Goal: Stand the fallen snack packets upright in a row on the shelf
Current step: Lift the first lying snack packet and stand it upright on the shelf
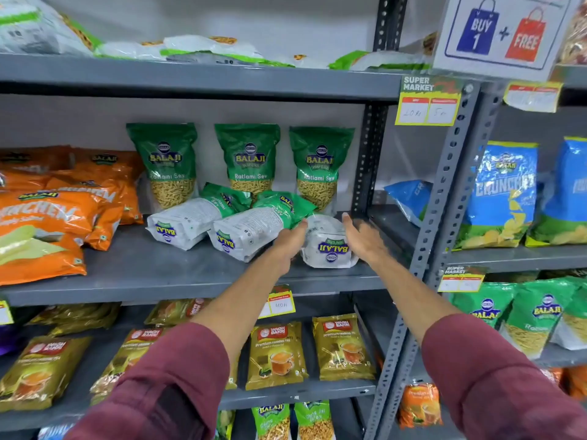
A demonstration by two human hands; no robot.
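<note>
Three green Balaji Ratlami Sev packets stand upright at the back of the grey shelf (pixel 165 271): left (pixel 165 160), middle (pixel 249 157) and right (pixel 320 163). In front of them three more lie fallen with their white backs up: left (pixel 187 223), middle (pixel 251 233) and right (pixel 327 246). My left hand (pixel 290 239) rests against the left side of the right fallen packet. My right hand (pixel 362 236) is at its right side, fingers spread. Both hands flank this packet; a firm grip is not evident.
Orange Crunchem bags (pixel 47 223) are piled at the shelf's left. A perforated metal upright (pixel 444 185) bounds the shelf on the right, with blue Crunchex bags (pixel 505 195) beyond it. Tea packets (pixel 343 347) fill the shelf below. A price tag (pixel 427 103) hangs above.
</note>
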